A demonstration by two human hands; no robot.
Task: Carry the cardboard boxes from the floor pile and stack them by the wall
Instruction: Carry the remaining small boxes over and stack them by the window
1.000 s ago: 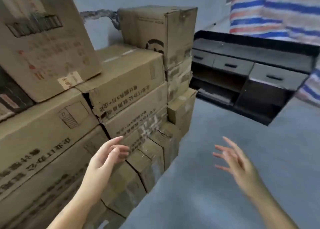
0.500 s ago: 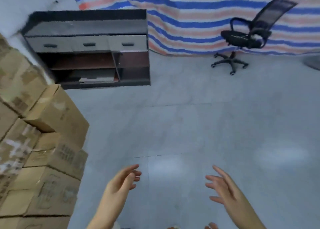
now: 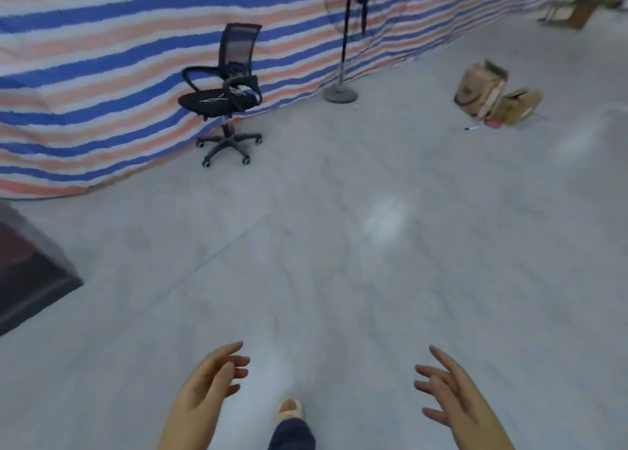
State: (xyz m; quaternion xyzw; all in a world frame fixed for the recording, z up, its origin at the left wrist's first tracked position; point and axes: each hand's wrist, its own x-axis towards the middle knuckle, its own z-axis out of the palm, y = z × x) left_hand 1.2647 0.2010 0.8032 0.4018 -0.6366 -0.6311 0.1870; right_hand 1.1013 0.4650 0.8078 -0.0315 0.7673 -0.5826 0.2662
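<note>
While both hands are empty in the head view, left hand (image 3: 210,381) and right hand (image 3: 452,393) w/ fingers loosely spread and holding nothing, the cardboard boxes (image 3: 494,94) lie well apart, tipped over on the floor (image 3: 339,245) at far right. Risk, IMO: walking over w/ eyes on the pile could mean a slip on the glossy floor, or a clip on the office chair (image 3: 222,96) or fan stand (image 3: 341,89). Contents of the boxes can't be told; too blurred.
</note>
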